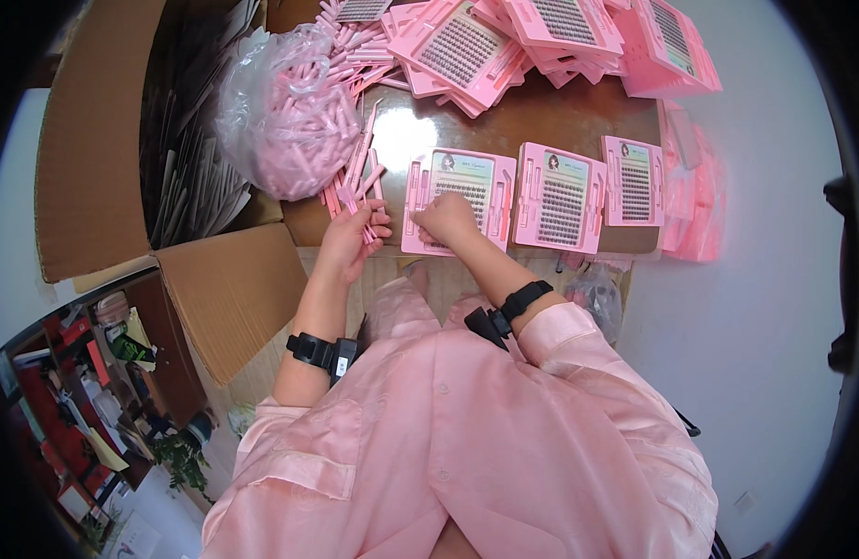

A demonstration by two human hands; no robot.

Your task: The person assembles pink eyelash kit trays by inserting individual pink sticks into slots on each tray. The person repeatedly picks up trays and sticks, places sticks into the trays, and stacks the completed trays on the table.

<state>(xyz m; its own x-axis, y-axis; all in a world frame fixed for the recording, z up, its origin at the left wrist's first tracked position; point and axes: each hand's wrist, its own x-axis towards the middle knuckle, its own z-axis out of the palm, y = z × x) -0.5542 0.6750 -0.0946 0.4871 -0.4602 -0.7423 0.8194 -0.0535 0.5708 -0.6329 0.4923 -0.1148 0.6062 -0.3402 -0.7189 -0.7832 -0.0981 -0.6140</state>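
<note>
Slim pink tubes (352, 201) stick out of my left hand (348, 244), which is closed around them beside the table's front edge. My right hand (451, 219) is closed, with its fingertips down at the left side slots of a pink false-eyelash tray (476, 191). Whatever those fingertips hold is hidden. To the right lie a second lash tray (560, 200) and a third lash tray (634, 186), each with rows of dark lashes and pink pieces in its side slots. Loose pink tubes and tweezers (362, 149) lie just beyond my left hand.
A clear plastic bag (285, 112) full of pink tubes sits at the back left. Beside it stands an open cardboard box (89, 158) holding dark flat pieces. Stacked lash trays (457, 56) cover the far side, and pink packages (695, 196) hang past the right edge.
</note>
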